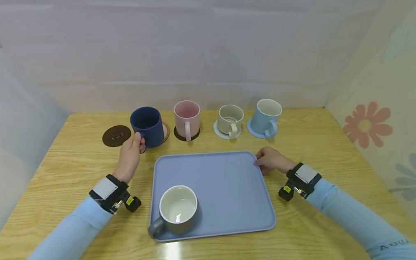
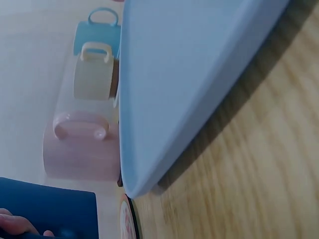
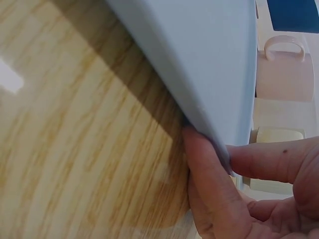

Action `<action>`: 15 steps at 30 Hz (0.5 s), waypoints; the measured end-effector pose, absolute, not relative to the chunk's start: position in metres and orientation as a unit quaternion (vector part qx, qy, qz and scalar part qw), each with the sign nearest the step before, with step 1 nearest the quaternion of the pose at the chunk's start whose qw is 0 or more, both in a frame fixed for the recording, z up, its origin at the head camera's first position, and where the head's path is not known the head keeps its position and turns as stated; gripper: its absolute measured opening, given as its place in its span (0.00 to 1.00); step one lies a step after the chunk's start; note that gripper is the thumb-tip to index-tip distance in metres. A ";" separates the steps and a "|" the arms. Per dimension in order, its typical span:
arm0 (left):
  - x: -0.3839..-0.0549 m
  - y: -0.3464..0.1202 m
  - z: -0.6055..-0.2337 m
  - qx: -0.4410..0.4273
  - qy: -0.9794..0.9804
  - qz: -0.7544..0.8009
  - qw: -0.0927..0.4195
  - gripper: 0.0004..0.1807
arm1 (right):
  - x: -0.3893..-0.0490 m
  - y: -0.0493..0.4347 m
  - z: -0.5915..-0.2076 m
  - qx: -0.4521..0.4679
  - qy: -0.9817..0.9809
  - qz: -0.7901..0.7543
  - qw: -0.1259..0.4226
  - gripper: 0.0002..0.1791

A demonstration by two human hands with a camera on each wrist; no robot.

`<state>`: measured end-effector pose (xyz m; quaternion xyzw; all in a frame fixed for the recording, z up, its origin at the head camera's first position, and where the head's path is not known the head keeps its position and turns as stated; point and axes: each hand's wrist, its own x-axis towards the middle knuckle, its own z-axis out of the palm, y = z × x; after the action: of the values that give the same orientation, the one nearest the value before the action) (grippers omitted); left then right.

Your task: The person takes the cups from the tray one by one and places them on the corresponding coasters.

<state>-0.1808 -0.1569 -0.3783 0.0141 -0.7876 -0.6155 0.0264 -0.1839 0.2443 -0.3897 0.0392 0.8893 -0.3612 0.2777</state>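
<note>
My left hand (image 1: 130, 157) grips the handle of a navy blue mug (image 1: 152, 134). In the left wrist view this mug (image 2: 55, 206) hangs upright, its base a little above a round coaster (image 2: 127, 219). That coaster, white with an orange rim (image 1: 166, 131), is partly hidden behind it in the head view. My right hand (image 1: 273, 160) pinches the right rim of a light blue-grey tray (image 1: 232, 194), thumb over the edge and fingers against its outer side. On the tray's front left corner stands a large grey mug (image 1: 182, 225), white inside, handle over the rim.
A bare brown coaster (image 1: 116, 136) lies left of the navy mug. To its right, along the back, a pink mug (image 1: 187, 117), a cream mug (image 1: 227, 125) and a light blue mug (image 1: 260, 121) stand on coasters. A white cloth (image 1: 200, 44) hangs behind the wooden table (image 1: 84, 157).
</note>
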 end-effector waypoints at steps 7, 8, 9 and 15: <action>-0.197 -0.157 -0.378 0.022 -0.788 -0.614 0.045 0.23 | -0.184 0.245 -0.391 0.036 0.887 -0.365 0.280 0.13; -0.199 -0.157 -0.378 0.023 -0.787 -0.615 0.043 0.23 | -0.184 0.245 -0.390 0.037 0.887 -0.365 0.280 0.13; -0.200 -0.157 -0.377 0.022 -0.786 -0.617 0.039 0.24 | -0.184 0.245 -0.390 0.038 0.887 -0.364 0.280 0.13; -0.209 -0.158 -0.378 0.030 -0.793 -0.608 0.022 0.25 | -0.183 0.244 -0.388 0.045 0.887 -0.364 0.280 0.13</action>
<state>-0.2086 -0.1583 -0.3780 0.0302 -0.7928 -0.6083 0.0215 -0.1828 0.2438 -0.3875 0.0450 0.8874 -0.3636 0.2797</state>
